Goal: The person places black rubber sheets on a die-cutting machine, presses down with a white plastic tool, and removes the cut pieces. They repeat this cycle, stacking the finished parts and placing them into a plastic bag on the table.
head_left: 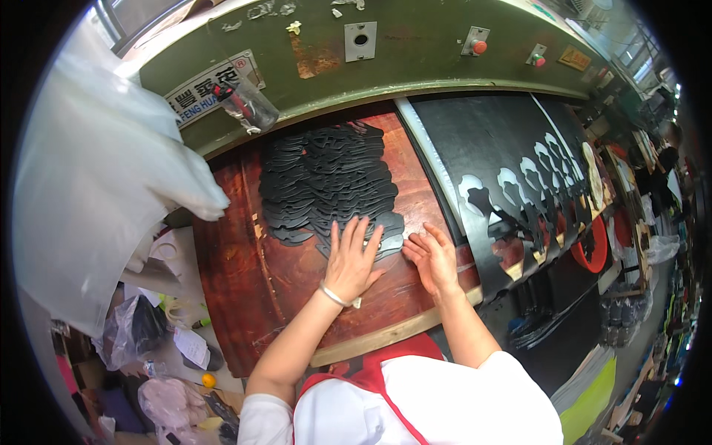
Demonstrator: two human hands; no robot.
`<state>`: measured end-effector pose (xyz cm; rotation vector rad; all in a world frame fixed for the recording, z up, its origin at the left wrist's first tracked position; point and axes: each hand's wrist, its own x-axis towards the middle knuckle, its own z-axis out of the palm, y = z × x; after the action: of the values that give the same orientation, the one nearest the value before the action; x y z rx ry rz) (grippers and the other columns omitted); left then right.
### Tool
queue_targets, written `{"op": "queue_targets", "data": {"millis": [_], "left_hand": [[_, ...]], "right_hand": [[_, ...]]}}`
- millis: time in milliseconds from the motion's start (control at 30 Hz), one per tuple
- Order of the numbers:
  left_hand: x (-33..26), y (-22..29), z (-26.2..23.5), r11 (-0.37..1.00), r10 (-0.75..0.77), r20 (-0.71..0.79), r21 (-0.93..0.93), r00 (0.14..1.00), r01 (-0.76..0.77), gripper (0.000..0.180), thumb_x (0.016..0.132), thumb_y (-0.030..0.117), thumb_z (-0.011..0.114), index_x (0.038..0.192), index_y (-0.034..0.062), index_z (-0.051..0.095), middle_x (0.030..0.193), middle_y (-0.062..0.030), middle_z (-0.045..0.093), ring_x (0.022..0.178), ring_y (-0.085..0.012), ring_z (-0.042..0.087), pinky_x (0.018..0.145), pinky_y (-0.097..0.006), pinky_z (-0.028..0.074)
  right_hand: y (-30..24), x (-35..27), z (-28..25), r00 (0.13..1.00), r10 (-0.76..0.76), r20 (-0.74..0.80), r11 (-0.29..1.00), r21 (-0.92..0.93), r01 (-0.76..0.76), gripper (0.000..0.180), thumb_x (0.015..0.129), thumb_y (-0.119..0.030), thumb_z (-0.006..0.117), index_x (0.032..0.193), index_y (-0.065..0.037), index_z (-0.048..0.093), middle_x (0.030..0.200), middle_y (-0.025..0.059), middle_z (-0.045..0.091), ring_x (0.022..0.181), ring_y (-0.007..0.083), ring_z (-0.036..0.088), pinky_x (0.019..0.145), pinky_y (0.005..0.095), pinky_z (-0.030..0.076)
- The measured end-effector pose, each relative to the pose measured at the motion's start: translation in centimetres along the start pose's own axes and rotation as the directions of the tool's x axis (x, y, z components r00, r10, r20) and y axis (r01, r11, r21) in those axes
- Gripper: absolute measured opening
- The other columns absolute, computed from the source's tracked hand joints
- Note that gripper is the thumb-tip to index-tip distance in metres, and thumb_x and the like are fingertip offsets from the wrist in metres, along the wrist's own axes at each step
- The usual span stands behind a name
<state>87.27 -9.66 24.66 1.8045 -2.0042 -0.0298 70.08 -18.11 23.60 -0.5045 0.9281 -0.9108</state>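
Observation:
A wide pile of thin black cut pieces [330, 174] lies in overlapping rows on a reddish-brown board [245, 297]. My left hand [352, 259] rests flat on the pile's near edge, its fingers spread over the front pieces. Beside it, my right hand [434, 259] is held palm inward, fingers partly bent and apart, by the right edge of those pieces. I see nothing gripped in it. Some greyish, shinier pieces [389, 233] show between the two hands.
Black sheets [475, 141] with cut-out holes lie on the right. Behind the board runs a green machine beam [415, 52] with red buttons [479, 47] and a clear plastic cup [252, 107]. Translucent plastic sheeting [96, 170] hangs at left. A red basin [592, 248] stands at right.

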Motion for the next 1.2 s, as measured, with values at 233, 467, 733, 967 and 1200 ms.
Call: {"op": "queue_targets", "data": {"millis": [233, 467, 733, 967, 1200], "left_hand": [[4.2, 2.0, 3.4, 0.955, -0.008, -0.122, 0.293, 0.993, 0.044, 0.046, 0.083, 0.009, 0.050, 0.126, -0.0073, 0.047, 0.133, -0.0270, 0.045, 0.127, -0.0434, 0.041, 0.106, -0.066, 0.024], [7.5, 0.8, 5.5, 0.924, -0.178, -0.197, 0.303, 0.964, 0.233, 0.048, 0.084, 0.007, 0.049, 0.129, -0.0076, 0.044, 0.136, -0.0221, 0.045, 0.131, -0.0369, 0.040, 0.109, -0.062, 0.020], [15.2, -5.0, 4.5, 0.855, -0.189, -0.254, 0.433, 0.949, 0.286, 0.050, 0.085, 0.005, 0.045, 0.132, -0.0112, 0.040, 0.137, -0.0287, 0.041, 0.133, -0.0406, 0.036, 0.112, -0.054, 0.024], [21.8, -10.7, 0.6, 0.916, -0.152, 0.147, 0.393, 0.977, 0.084, 0.094, 0.058, 0.028, 0.085, 0.134, -0.0056, 0.040, 0.135, -0.0238, 0.044, 0.134, -0.0359, 0.034, 0.116, -0.047, 0.020], [17.2, -8.0, -1.2, 0.958, -0.157, -0.016, 0.240, 0.987, 0.157, 0.076, 0.056, 0.021, 0.085, 0.119, -0.0009, 0.049, 0.101, -0.0145, 0.056, 0.096, -0.0315, 0.055, 0.084, -0.039, 0.047]], "right_hand": [[-5.7, 5.3, 0.8, 0.955, 0.186, 0.231, 0.869, -0.493, -0.050, 0.034, 0.089, -0.015, 0.062, 0.119, 0.001, 0.055, 0.098, 0.0130, 0.065, 0.087, 0.0251, 0.065, 0.080, 0.0337, 0.053], [-5.6, 19.4, 8.5, 0.772, -0.396, 0.497, 0.236, -0.757, 0.609, 0.029, 0.091, -0.022, 0.054, 0.107, 0.000, 0.063, 0.105, 0.0227, 0.063, 0.099, 0.0384, 0.060, 0.090, 0.0426, 0.046], [-4.0, 25.8, 10.8, 0.645, -0.318, 0.695, 0.152, -0.634, 0.758, 0.037, 0.094, -0.027, 0.047, 0.110, 0.001, 0.064, 0.110, 0.0210, 0.065, 0.115, 0.0343, 0.054, 0.104, 0.0427, 0.036], [-5.0, 25.0, 11.5, 0.799, -0.178, 0.575, 0.430, -0.685, 0.588, 0.041, 0.097, -0.028, 0.043, 0.111, 0.004, 0.063, 0.107, 0.0266, 0.064, 0.103, 0.0387, 0.061, 0.090, 0.0397, 0.046], [-5.3, 22.8, 10.8, 0.795, -0.196, 0.575, 0.575, -0.589, 0.568, 0.039, 0.099, -0.029, 0.047, 0.115, 0.003, 0.062, 0.102, 0.0154, 0.068, 0.095, 0.0215, 0.063, 0.085, 0.0304, 0.048]]}}
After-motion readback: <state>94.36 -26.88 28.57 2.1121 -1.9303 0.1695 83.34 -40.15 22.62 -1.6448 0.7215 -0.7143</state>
